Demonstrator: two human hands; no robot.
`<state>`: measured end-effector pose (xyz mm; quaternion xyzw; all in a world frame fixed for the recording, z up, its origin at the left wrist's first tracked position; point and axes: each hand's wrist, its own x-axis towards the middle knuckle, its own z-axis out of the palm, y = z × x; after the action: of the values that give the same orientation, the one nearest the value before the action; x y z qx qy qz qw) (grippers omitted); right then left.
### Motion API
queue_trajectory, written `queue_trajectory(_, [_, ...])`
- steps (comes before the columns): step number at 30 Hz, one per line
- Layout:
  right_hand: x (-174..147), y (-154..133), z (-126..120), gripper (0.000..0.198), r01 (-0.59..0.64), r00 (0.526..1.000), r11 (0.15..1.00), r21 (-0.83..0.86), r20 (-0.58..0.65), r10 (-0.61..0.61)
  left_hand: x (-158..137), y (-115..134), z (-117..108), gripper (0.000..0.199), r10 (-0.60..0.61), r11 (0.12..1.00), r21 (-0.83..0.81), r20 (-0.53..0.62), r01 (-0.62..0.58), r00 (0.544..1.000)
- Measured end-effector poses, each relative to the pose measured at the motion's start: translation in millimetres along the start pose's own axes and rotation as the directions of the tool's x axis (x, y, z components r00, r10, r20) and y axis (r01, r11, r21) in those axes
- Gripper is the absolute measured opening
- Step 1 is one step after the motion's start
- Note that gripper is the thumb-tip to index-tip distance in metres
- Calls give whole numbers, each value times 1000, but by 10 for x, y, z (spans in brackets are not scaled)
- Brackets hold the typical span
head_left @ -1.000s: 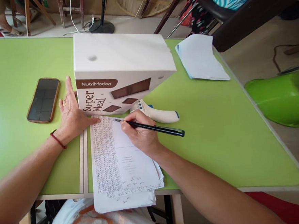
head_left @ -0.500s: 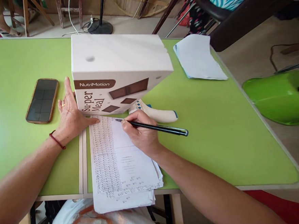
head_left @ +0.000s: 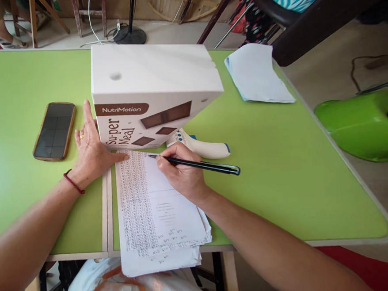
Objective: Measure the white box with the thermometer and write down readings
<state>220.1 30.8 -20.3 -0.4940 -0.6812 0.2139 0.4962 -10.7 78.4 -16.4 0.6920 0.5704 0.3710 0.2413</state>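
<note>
My right hand (head_left: 184, 168) grips a black pen (head_left: 202, 164), its tip at the upper part of a stack of papers (head_left: 175, 209). Dense rows of small handwriting cover the left side of the top sheet. My left hand (head_left: 91, 146) lies with fingers spread, the thumb on the top left corner of the papers and the other fingers along the left side of a white NutriMotion box (head_left: 155, 73). The box stands upright just beyond the papers. Behind my right hand lies a white handheld device with blue buttons (head_left: 210, 148), partly hidden by the box and hand.
A smartphone in a brown case (head_left: 54, 131) lies left of my left hand. Folded white sheets (head_left: 258, 74) rest at the table's far right. The green table (head_left: 282, 179) has a metal-coloured edge; a green stool (head_left: 359, 127) stands past it. A person's foot shows at the upper left.
The pen's rear end has swung slightly left and up, with its tip staying near the same spot on the paper. My left hand stays in place.
</note>
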Motion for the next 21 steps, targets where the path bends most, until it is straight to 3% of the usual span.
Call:
queue_trajectory(9, [2, 0, -2, 13, -15, 1000, 1000, -4, 2, 15, -13, -68, 43, 152, 51, 999, 22, -47, -50, 998])
queue_trajectory(21, [10, -3, -9, 14, -19, 1000, 999, -36, 10, 19, -14, -64, 28, 148, 57, 998, -5, -29, -58, 998])
